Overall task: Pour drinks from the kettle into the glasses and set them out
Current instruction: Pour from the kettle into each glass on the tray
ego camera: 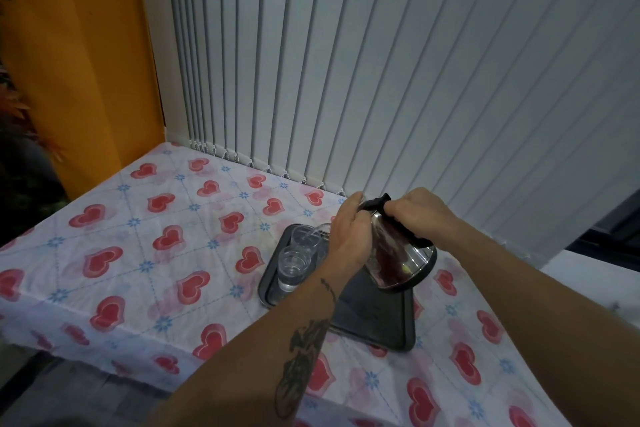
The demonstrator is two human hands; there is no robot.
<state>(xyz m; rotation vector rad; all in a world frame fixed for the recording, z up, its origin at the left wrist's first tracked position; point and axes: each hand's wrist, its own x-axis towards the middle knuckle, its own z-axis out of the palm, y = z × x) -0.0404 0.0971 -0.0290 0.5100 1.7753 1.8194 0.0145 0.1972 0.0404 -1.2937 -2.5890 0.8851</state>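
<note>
A shiny steel kettle (403, 258) with a black handle is tipped to the left above a dark tray (374, 319). My right hand (420, 210) grips its handle. My left hand (349, 229) rests on the kettle's front side near the lid. A thin clear stream runs from the spout into the far glass (304, 241). A second glass (292, 269) stands just in front of it on the tray's left side and holds clear liquid.
The table carries a white cloth with red hearts (166, 239). Its front edge drops off at the lower left. White vertical blinds (381, 62) hang close behind the tray. An orange wall (76, 45) stands at the left.
</note>
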